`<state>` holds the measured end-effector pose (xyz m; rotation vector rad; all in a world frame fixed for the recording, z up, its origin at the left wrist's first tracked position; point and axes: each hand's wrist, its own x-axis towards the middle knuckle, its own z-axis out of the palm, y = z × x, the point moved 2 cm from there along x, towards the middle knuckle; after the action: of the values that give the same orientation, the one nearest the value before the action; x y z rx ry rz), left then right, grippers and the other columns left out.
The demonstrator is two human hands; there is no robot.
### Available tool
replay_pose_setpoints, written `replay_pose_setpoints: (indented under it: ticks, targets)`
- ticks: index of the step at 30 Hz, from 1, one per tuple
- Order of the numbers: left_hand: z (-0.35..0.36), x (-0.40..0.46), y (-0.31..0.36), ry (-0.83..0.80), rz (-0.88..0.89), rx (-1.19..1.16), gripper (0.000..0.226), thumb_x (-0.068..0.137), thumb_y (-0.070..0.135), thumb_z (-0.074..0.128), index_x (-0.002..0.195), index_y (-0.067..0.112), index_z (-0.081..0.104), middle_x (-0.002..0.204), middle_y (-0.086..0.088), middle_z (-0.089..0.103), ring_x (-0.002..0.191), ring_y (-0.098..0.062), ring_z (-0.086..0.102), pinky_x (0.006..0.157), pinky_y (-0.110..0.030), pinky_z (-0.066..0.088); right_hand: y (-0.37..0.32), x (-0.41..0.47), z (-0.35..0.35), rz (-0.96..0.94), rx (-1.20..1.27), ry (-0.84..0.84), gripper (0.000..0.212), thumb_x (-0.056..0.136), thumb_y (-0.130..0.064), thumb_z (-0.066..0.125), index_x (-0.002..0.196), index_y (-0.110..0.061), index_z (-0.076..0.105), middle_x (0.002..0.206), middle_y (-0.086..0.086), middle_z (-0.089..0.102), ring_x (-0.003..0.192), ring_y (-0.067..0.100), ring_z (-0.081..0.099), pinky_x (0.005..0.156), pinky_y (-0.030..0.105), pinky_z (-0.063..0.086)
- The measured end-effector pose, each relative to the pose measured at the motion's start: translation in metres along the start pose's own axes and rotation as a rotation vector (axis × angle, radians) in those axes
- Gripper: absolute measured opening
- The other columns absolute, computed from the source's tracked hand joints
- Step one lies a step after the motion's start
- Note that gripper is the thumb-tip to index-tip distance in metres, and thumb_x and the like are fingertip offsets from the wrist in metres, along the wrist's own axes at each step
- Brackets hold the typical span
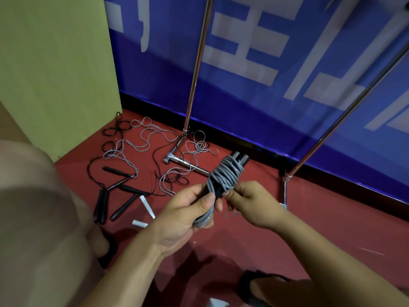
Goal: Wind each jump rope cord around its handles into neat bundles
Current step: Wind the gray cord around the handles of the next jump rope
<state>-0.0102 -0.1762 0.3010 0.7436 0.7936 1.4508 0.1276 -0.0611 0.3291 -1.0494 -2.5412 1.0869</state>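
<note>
— Two black handles sit side by side in the bundle, with grey cord wound round them in many loose turns. Where is it held?

— The left hand grips the lower end of the handles, fingers curled underneath and thumb pressed on top, with a few strands of cord trailing down past the palm. The right hand pinches the cord just beside the left thumb, fingertips closed on the last turn.

— How will it handle?

— Light, I judge. The handles look stiff and make a firm core. The cord looks thin, springy and rather slick, so the turns will want to slide toward the free end beyond the fingers or spring open if tension drops.

— So where to take hold?

— Keep the left grip on the bare handle ends below the winding, not on the coils. The right fingertips should stay close to the wraps, pulling snug, and tuck the tail under a turn near the thumb.

— And the rest?

— Well beyond the fingers, on the red floor, lie loose cords, grey and black, tangled together, with several more black handles to the left of the left hand. Those are not yet wound.
</note>
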Motion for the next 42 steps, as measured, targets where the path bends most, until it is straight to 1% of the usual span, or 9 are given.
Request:
replay_pose_setpoints:
  ticks: [4, 9, 16, 19, 23, 26, 31, 36, 42]
  targets:
    - [-0.003, 0.004, 0.0, 0.176, 0.023, 0.157, 0.045, 0.093, 0.028, 0.065, 0.104, -0.014, 0.055, 0.077, -0.009, 0.055, 0.053, -0.01, 0.039, 0.052, -0.022, 0.035, -0.008, -0.011, 0.005, -0.088, -0.247, -0.038, 0.026, 0.101, -0.03, 0.049, 0.084, -0.013, 0.06, 0.066, 0.0, 0.06, 0.065, 0.017, 0.054, 0.064, 0.031, 0.043]
    - [-0.012, 0.004, 0.001, 0.301, 0.023, 0.406, 0.027, 0.091, 0.038, 0.064, 0.073, 0.017, 0.065, 0.064, 0.0, 0.054, 0.053, -0.012, 0.04, 0.055, -0.024, 0.035, -0.015, -0.02, 0.006, -0.133, -0.361, -0.005, 0.021, 0.099, -0.037, 0.046, 0.088, -0.021, 0.055, 0.071, -0.001, 0.058, 0.069, 0.024, 0.053, 0.067, 0.045, 0.044]
    - [-0.014, 0.008, -0.015, 0.479, 0.009, 0.709, 0.009, 0.098, 0.027, 0.058, 0.093, 0.023, 0.065, 0.073, 0.009, 0.073, 0.062, -0.002, 0.063, 0.06, -0.017, 0.047, -0.025, -0.03, 0.009, -0.137, -0.526, 0.003, 0.026, 0.096, -0.046, 0.042, 0.085, -0.024, 0.05, 0.079, 0.002, 0.062, 0.079, 0.032, 0.059, 0.067, 0.045, 0.048]
    - [-0.019, 0.011, -0.025, 0.541, -0.031, 0.684, 0.003, 0.098, 0.023, 0.059, 0.099, 0.021, 0.062, 0.076, 0.004, 0.074, 0.066, -0.004, 0.07, 0.066, -0.025, 0.053, -0.026, -0.03, 0.007, -0.037, -0.512, 0.057, 0.03, 0.093, -0.051, 0.049, 0.091, -0.024, 0.062, 0.083, -0.001, 0.068, 0.084, 0.026, 0.062, 0.069, 0.04, 0.05]
    - [-0.024, 0.014, -0.034, 0.533, -0.073, 0.655, 0.002, 0.098, 0.022, 0.058, 0.097, 0.023, 0.057, 0.077, 0.002, 0.074, 0.063, -0.014, 0.07, 0.069, -0.038, 0.057, -0.026, -0.027, 0.001, 0.114, -0.439, 0.146, 0.034, 0.086, -0.055, 0.062, 0.08, -0.022, 0.064, 0.073, -0.004, 0.064, 0.076, 0.019, 0.06, 0.062, 0.033, 0.044]
    - [-0.027, 0.017, -0.037, 0.539, -0.08, 0.693, 0.004, 0.098, 0.021, 0.058, 0.096, 0.024, 0.056, 0.074, 0.001, 0.072, 0.051, -0.011, 0.06, 0.06, -0.032, 0.051, -0.029, -0.025, -0.001, 0.137, -0.375, 0.106, 0.033, 0.088, -0.05, 0.064, 0.077, -0.018, 0.063, 0.067, -0.004, 0.06, 0.069, 0.016, 0.056, 0.059, 0.031, 0.037]
    - [-0.035, 0.018, -0.034, 0.594, -0.072, 0.785, 0.006, 0.097, 0.022, 0.059, 0.092, 0.024, 0.056, 0.081, 0.001, 0.072, 0.073, -0.015, 0.064, 0.068, -0.031, 0.047, -0.036, -0.023, -0.011, 0.182, -0.228, -0.009, 0.038, 0.09, -0.042, 0.066, 0.069, -0.011, 0.061, 0.059, -0.003, 0.049, 0.054, 0.01, 0.041, 0.051, 0.022, 0.033]
    - [-0.041, 0.019, -0.034, 0.637, -0.027, 0.842, 0.013, 0.096, 0.019, 0.06, 0.086, 0.025, 0.055, 0.074, 0.005, 0.069, 0.073, -0.012, 0.064, 0.067, -0.027, 0.045, -0.04, -0.024, -0.006, 0.162, -0.143, -0.091, 0.046, 0.09, -0.038, 0.067, 0.075, 0.004, 0.059, 0.061, 0.004, 0.04, 0.055, 0.013, 0.033, 0.05, 0.027, 0.03]
    - [-0.039, 0.019, -0.037, 0.546, -0.044, 0.98, 0.012, 0.096, 0.025, 0.06, 0.088, 0.017, 0.063, 0.075, -0.002, 0.069, 0.07, -0.019, 0.062, 0.062, -0.027, 0.044, -0.032, -0.023, -0.012, 0.157, -0.082, -0.048, 0.02, 0.086, -0.03, 0.072, 0.071, -0.018, 0.065, 0.048, -0.013, 0.049, 0.046, 0.001, 0.041, 0.051, 0.019, 0.036]
